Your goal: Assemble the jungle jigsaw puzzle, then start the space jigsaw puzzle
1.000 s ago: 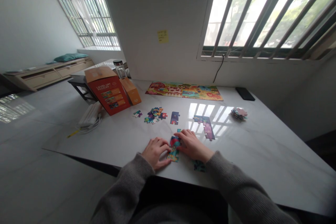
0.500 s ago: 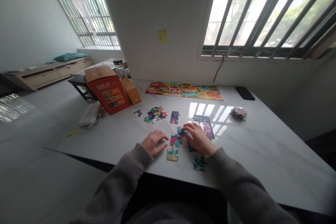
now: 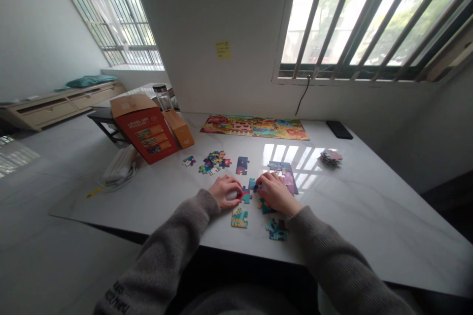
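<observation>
My left hand (image 3: pixel 226 192) has its thumb and fingers closed on the left edge of a red and teal puzzle piece (image 3: pixel 246 196) lying on the table. Just above that piece is a small blue puzzle piece (image 3: pixel 252 184), pinched at its right side by the fingertips of my right hand (image 3: pixel 277 193). Part of a teal puzzle piece (image 3: pixel 266 206) shows under the right palm. Nearer me lie a yellow and teal piece (image 3: pixel 239 218) and a dark teal piece (image 3: pixel 277 230). A purple piece (image 3: pixel 242 165) sits farther back, and joined purple pieces (image 3: pixel 290 177) lie behind my right hand.
A pile of loose pieces (image 3: pixel 214 161) lies left of centre, and a stack of pieces (image 3: pixel 331 157) at the right. Along the back are a finished puzzle strip (image 3: pixel 254 127) and a black phone (image 3: pixel 339 129). A red puzzle box (image 3: pixel 150 133) and a white power strip (image 3: pixel 120 162) stand left.
My left hand has moved right and closed on the red and teal piece. My right hand stays at the blue piece. The view has shifted slightly.
</observation>
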A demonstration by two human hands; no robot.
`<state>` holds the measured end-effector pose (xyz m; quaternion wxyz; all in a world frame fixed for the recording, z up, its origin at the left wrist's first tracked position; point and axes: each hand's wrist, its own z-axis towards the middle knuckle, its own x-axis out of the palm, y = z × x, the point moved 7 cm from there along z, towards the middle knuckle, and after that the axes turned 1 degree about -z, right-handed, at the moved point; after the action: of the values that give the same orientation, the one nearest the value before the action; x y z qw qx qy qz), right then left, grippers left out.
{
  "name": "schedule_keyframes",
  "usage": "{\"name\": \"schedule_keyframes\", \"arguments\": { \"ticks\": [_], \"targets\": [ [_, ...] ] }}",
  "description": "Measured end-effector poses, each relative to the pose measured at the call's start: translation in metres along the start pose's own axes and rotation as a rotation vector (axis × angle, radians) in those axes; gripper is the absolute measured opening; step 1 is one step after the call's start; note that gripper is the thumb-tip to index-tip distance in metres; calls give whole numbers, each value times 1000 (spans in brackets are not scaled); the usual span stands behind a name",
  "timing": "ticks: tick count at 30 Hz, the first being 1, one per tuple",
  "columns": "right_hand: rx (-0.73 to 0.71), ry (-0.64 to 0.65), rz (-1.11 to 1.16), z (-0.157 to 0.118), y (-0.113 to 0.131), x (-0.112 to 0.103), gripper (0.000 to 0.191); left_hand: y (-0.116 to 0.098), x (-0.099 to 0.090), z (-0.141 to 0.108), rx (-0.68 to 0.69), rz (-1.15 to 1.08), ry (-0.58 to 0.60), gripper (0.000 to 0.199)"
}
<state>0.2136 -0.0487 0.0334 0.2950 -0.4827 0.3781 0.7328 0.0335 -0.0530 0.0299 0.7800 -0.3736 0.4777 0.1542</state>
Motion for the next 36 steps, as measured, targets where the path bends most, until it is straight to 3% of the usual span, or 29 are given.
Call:
{"name": "schedule_keyframes", "arguments": {
  "ticks": [20,26,36],
  "targets": [
    [56,20,16,-4,-8,4,41,16,0,-5,18,-21,-108,10],
    [67,31,-4,-4,-8,5,42,17,-9,-3,17,48,-173,5],
    [57,29,6,-5,-6,2,41,10,-10,5,46,53,-156,8]
  ]
}}
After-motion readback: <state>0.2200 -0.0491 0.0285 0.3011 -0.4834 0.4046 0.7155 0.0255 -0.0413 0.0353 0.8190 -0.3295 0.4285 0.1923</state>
